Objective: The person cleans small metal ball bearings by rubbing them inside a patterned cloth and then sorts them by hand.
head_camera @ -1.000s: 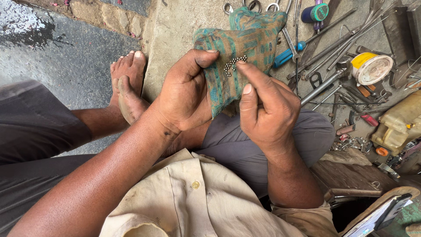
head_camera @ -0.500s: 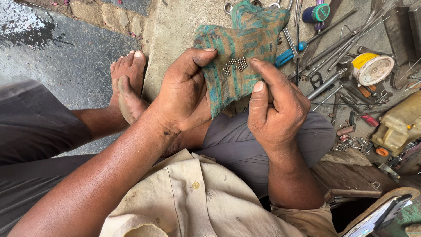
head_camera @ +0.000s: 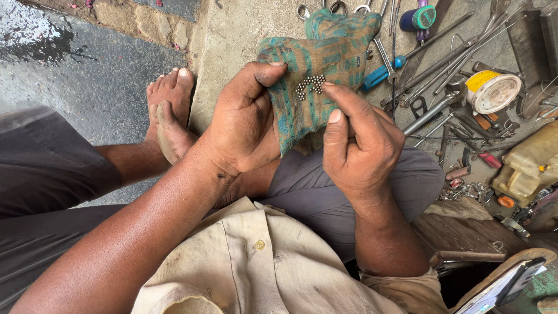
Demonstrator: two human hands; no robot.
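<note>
My left hand (head_camera: 244, 119) grips the left side of a green and brown patterned cloth (head_camera: 317, 64), thumb pressed on its upper edge. Several small steel balls (head_camera: 311, 85) lie clustered on the cloth. My right hand (head_camera: 360, 145) holds the cloth's right side, its forefinger tip touching the balls from the right. Both hands are raised above my lap, over my grey trousers (head_camera: 343, 192).
My bare feet (head_camera: 168, 113) rest on the concrete at left, beside wet asphalt (head_camera: 70, 64). To the right lie many tools: spanners (head_camera: 378, 49), a blue-handled screwdriver (head_camera: 381, 74), metal rods (head_camera: 433, 107), a yellow-rimmed tin (head_camera: 493, 91), a yellowish plastic jug (head_camera: 532, 163), a wooden stool (head_camera: 471, 235).
My right hand has slid down and right on the cloth, so the forefinger now sits beside the balls instead of over them. The balls have spread into a curved row.
</note>
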